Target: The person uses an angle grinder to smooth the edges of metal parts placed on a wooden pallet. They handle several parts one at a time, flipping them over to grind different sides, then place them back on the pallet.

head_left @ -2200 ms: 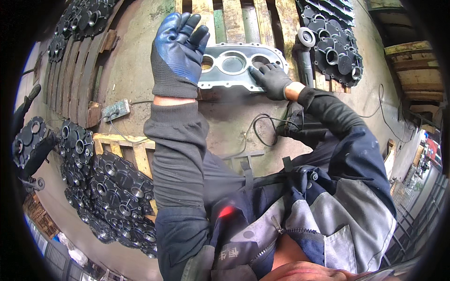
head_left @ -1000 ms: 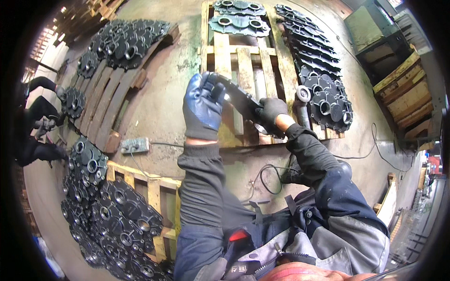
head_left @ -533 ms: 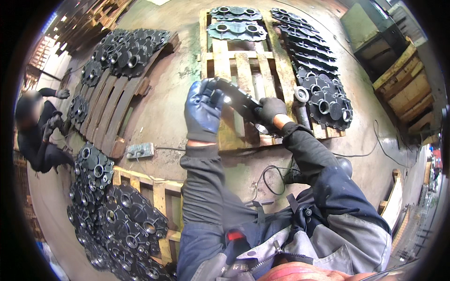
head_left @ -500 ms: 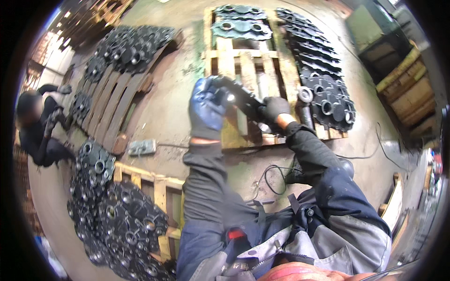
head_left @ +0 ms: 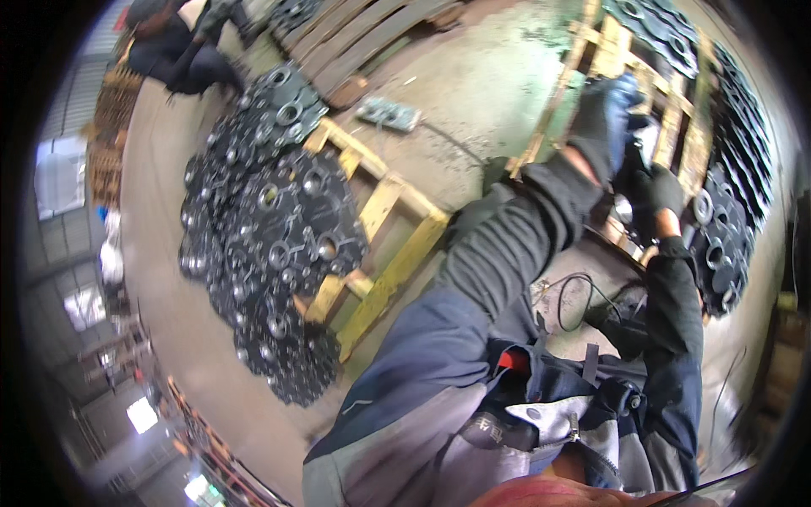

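Ahead of me on the right, both my hands hold a dark metal casting above a wooden pallet. My left hand, in a blue glove, is closed on its far end, its fingers blurred. Gripping the near end is my right hand in a dark glove. The casting looks narrow from here, and the hands hide part of it. Beside my right hand stands a metal piece with a ring-shaped end. Flat dark castings with round holes lie next to it.
A row of castings leans along the pallet's right side. To my left, many castings are heaped by a yellowish pallet. A grey box and a black cable lie on the floor. Another person bends at far left.
My view has swung left, so the pallet and my hands now appear farther right and the left heap shows more fully. Both hands keep hold of the casting.
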The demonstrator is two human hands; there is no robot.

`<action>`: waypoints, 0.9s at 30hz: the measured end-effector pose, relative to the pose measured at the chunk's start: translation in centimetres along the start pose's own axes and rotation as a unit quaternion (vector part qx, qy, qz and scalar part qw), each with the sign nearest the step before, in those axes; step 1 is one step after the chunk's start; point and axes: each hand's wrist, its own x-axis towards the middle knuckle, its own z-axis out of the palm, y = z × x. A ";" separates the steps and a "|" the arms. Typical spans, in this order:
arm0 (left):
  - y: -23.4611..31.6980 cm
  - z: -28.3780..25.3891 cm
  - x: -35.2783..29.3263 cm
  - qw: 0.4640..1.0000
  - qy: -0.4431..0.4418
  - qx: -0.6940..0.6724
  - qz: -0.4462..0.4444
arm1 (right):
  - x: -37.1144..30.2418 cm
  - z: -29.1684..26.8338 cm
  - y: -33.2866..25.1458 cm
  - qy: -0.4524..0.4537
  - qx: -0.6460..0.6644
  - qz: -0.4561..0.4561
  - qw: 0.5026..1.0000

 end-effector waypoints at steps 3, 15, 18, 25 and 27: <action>-0.7 1.2 0.1 1.000 0.007 -0.011 -0.018 | 1.0 0.8 1.7 -0.006 -0.049 -0.029 0.998; -3.6 -0.1 -0.3 1.000 0.021 -0.002 -0.004 | 2.1 2.7 1.1 -0.019 -0.058 -0.037 0.997; -3.0 3.1 -3.9 0.997 -0.014 0.049 -0.055 | 2.8 2.3 3.4 -0.023 0.003 0.057 0.998; -4.3 4.2 -7.4 0.980 -0.118 0.044 -0.153 | 4.1 4.0 9.4 0.046 0.145 -0.144 0.978; -3.7 3.1 -8.4 0.983 -0.089 0.062 -0.150 | 3.8 2.0 4.7 -0.046 0.100 -0.117 0.987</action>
